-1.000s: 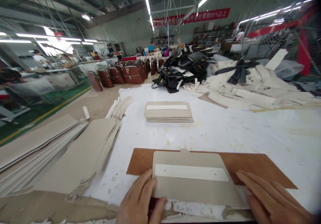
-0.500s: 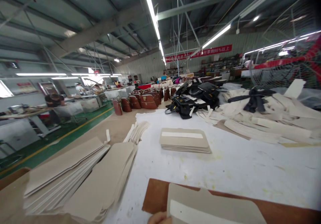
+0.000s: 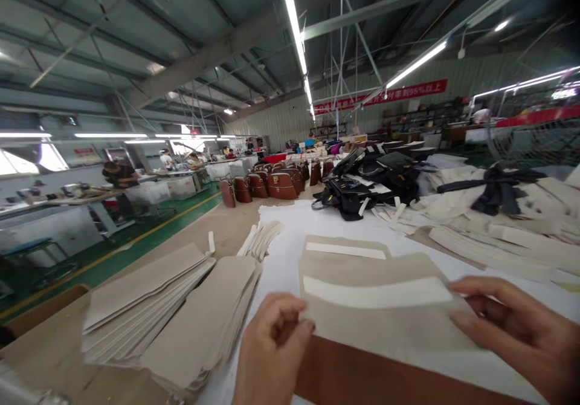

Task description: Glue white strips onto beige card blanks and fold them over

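Both hands pinch 1 flat beige card panel with a white strip [image 3: 380,299]: left hand [image 3: 272,344] on its near-left corner, right hand [image 3: 516,326] on its right edge, lifted above the brown board [image 3: 362,375] on the white tabletop [image 3: 290,254]. Likely mid-transfer; next comes squaring it onto the matching beige stack [image 3: 344,249] behind.

My left hand [image 3: 272,347] runs off the bottom edge at the wrist, and my right hand [image 3: 521,335] is cut by the bottom-right corner. The beige card piece [image 3: 385,311] I hold up covers most of the stack [image 3: 347,245] behind it and part of the brown board [image 3: 362,375], whose near edge also leaves the frame. The white lettering on the red banner [image 3: 385,95] is too small for me to read. The people at the far benches [image 3: 120,175] are small and blurred.
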Demonstrator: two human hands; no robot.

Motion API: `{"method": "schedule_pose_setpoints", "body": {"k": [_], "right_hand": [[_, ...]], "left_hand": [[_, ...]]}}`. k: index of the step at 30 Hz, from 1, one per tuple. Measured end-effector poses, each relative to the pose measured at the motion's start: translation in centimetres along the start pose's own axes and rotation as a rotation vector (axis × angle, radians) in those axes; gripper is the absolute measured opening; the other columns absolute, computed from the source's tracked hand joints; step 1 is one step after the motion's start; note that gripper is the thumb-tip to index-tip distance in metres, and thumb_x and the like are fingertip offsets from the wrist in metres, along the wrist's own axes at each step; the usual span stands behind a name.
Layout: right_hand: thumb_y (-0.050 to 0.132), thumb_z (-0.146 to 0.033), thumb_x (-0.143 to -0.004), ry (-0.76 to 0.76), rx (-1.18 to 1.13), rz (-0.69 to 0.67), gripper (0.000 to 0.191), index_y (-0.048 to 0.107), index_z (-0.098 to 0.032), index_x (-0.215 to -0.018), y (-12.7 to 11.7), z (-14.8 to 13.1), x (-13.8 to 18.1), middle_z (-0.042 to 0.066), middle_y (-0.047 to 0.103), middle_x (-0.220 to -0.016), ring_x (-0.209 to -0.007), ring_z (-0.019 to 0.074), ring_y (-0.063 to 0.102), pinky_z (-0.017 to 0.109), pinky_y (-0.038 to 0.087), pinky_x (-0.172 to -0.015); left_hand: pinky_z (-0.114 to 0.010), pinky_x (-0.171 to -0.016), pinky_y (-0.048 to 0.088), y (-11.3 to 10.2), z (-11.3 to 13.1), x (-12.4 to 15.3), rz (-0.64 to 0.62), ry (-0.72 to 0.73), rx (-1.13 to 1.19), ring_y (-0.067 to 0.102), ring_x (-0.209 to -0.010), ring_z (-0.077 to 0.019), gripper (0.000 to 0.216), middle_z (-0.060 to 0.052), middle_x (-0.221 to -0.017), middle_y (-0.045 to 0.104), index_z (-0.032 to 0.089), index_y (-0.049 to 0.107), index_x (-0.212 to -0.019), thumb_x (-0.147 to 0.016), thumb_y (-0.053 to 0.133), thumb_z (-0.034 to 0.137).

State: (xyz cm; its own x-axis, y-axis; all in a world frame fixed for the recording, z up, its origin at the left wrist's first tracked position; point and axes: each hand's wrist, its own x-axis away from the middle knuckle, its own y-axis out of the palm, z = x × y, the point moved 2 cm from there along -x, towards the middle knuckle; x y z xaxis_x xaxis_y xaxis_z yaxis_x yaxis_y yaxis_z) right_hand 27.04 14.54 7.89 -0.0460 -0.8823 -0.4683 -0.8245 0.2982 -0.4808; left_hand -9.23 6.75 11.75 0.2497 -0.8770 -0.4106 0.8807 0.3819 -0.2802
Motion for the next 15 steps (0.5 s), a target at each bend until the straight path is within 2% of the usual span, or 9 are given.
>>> {"method": "schedule_pose_setpoints", "body": {"k": [1, 2, 3, 5, 7, 11, 13, 15], "right_hand": [[0.062, -0.072, -0.09, 0.152, -0.062, -0.058, 0.052, 0.064, -0.03, -0.121, 0.6, -0.2, -2.2, 0.006, 0.078, -0.088, -0.074, 0.0287, 0.076, 0.038, 0.062, -0.059], [0.063, -0.074, -0.084, 0.242, -0.068, -0.062, 0.06, 0.065, -0.027, -0.122, 1.2, -0.4, -4.3, 0.006, 0.078, -0.086, -0.071, 0.0287, 0.075, 0.039, 0.059, -0.058], [0.064, -0.071, -0.082, 0.251, -0.06, -0.062, 0.061, 0.066, -0.024, -0.121, 1.9, -0.6, -6.2, 0.007, 0.078, -0.086, -0.069, 0.028, 0.073, 0.039, 0.057, -0.059], [0.065, -0.059, -0.081, 0.243, -0.022, -0.037, 0.05, 0.069, -0.02, -0.112, 3.7, -0.4, -9.1, 0.008, 0.077, -0.085, -0.073, 0.0266, 0.072, 0.04, 0.057, -0.066], [0.068, -0.048, -0.086, 0.209, 0.025, -0.031, 0.036, 0.07, -0.018, -0.106, 5.7, 0.4, -10.9, 0.007, 0.075, -0.091, -0.079, 0.0231, 0.07, 0.039, 0.057, -0.075], [0.074, -0.042, -0.098, 0.146, 0.156, -0.032, 0.026, 0.068, -0.017, -0.099, 8.8, 2.3, -12.4, 0.005, 0.069, -0.101, -0.088, 0.0191, 0.066, 0.04, 0.056, -0.088], [0.075, -0.04, -0.095, 0.091, 0.214, -0.034, 0.025, 0.069, -0.017, -0.095, 9.0, 2.4, -12.3, 0.006, 0.068, -0.103, -0.097, 0.0222, 0.065, 0.046, 0.054, -0.097], [0.071, -0.038, -0.091, 0.023, 0.237, -0.043, 0.022, 0.072, -0.017, -0.094, 8.4, 2.0, -11.3, 0.01, 0.069, -0.108, -0.108, 0.0271, 0.065, 0.052, 0.05, -0.105]], "left_hand": [[-0.026, -0.075, 0.058, 0.8, 0.2, -2.4, -0.019, -0.078, -0.084, 0.068, -0.077, -0.0159, 0.013, 0.0, -0.088, 0.072, 0.021, 0.076, -0.099, -0.087, 0.076, 0.027], [-0.027, -0.074, 0.058, 1.5, 0.3, -4.7, -0.03, -0.114, -0.114, 0.068, -0.075, -0.0163, 0.015, 0.002, -0.08, 0.07, 0.019, 0.075, -0.103, -0.088, 0.075, 0.022], [-0.028, -0.073, 0.058, 2.3, 0.2, -6.9, -0.037, -0.131, -0.134, 0.068, -0.073, -0.0164, 0.016, 0.002, -0.077, 0.07, 0.017, 0.075, -0.106, -0.09, 0.075, 0.019], [-0.033, -0.08, 0.06, 3.8, -0.6, -10.5, -0.046, -0.15, -0.193, 0.071, -0.08, -0.0175, 0.014, 0.001, -0.085, 0.072, 0.015, 0.073, -0.107, -0.094, 0.076, 0.017], [-0.039, -0.088, 0.062, 5.0, -1.8, -12.9, -0.057, -0.159, -0.26, 0.073, -0.09, -0.0196, 0.013, -0.002, -0.097, 0.074, 0.015, 0.072, -0.108, -0.1, 0.077, 0.024], [-0.049, -0.099, 0.06, 6.9, -4.0, -14.7, -0.073, -0.181, -0.373, 0.072, -0.108, -0.0245, 0.021, -0.007, -0.118, 0.073, 0.016, 0.071, -0.115, -0.103, 0.075, 0.032], [-0.054, -0.107, 0.056, 7.3, -4.1, -14.3, -0.077, -0.171, -0.405, 0.068, -0.12, -0.0284, 0.024, -0.009, -0.129, 0.07, 0.016, 0.07, -0.121, -0.102, 0.076, 0.03], [-0.056, -0.114, 0.05, 7.3, -3.5, -12.7, -0.1, -0.13, -0.409, 0.062, -0.131, -0.0309, 0.027, -0.011, -0.136, 0.067, 0.016, 0.069, -0.125, -0.1, 0.076, 0.024]]}}
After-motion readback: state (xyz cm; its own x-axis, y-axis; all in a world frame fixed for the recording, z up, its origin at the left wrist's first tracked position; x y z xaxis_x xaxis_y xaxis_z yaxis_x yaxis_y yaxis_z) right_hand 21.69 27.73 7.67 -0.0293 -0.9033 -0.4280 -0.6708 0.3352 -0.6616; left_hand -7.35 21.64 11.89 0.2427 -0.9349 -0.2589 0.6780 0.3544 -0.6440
